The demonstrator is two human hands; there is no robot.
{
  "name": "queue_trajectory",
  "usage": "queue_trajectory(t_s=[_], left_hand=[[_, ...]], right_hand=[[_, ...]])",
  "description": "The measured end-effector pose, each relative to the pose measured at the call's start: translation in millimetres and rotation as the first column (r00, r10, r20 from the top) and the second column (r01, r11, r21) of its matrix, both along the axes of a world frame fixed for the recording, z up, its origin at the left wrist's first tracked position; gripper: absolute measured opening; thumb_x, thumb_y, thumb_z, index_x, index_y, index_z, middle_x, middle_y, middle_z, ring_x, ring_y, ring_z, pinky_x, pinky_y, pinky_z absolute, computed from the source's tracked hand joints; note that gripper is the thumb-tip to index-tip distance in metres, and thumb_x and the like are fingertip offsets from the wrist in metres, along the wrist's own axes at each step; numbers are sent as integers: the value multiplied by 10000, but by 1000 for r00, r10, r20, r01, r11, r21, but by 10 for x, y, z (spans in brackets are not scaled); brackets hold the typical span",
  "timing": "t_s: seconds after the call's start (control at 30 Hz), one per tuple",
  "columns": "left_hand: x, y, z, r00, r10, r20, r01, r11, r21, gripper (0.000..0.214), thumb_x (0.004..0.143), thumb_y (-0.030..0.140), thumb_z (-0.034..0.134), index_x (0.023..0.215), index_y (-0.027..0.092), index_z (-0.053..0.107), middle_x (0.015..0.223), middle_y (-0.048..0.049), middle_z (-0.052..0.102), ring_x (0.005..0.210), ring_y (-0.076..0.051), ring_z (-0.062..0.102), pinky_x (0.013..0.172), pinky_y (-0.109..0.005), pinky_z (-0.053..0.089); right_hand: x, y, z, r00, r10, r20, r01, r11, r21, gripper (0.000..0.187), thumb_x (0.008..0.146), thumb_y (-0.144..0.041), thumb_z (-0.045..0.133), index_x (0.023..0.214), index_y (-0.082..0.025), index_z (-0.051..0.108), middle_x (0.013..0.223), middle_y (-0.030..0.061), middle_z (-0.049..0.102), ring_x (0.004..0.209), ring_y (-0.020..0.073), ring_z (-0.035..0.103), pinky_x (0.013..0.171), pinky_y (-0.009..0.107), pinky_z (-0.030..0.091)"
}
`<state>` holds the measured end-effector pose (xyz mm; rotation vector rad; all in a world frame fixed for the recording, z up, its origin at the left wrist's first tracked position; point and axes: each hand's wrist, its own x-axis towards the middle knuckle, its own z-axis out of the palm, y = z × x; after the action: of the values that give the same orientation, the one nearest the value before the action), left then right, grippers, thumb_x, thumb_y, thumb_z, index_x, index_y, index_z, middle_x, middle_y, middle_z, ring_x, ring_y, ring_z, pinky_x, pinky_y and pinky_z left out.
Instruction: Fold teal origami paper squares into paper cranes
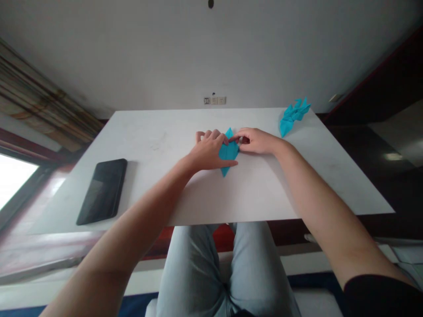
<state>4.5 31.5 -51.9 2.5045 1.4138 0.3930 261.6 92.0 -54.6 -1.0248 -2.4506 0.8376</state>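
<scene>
A piece of blue origami paper [229, 152], folded to a narrow diamond with pointed ends, lies on the white table. Across its left side rests my left hand [209, 150], the thumb stretched over the lower part and the index finger touching the upper part; the hand is open, fingers apart. From the right, my right hand [254, 141] pinches the paper's upper right edge between bent fingers and thumb. Parts of the paper are hidden under both hands.
Several folded blue paper pieces [292, 116] sit together at the table's far right corner. A black phone [104, 190] lies near the left edge. The white tabletop [158, 132] meets a wall with sockets [214, 101]. A curtain [36, 92] hangs at left.
</scene>
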Motion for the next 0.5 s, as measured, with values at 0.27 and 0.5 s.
queue_trajectory(t_s=[0.27,0.5], left_hand=[[-139,126,75,998,12,55,-7,995,-95,352,1027,476,705,1333,332,803,1537,-88,694,1470,-408,560,1310,-656,274],[-215,271,-13,985,95,142,-83,993,-89,320,1036,512,708,1243,345,886,1397,-105,746,1429,-401,614,1273,-620,340]], right_hand=[[8,-1,-17,999,-43,-29,44,998,52,306,929,-526,882,1040,-243,910,1016,62,634,831,209,566,813,375,474],[-148,-22,-99,997,-67,-32,70,990,118,218,1001,-445,794,963,-236,839,987,60,645,902,240,589,903,388,492]])
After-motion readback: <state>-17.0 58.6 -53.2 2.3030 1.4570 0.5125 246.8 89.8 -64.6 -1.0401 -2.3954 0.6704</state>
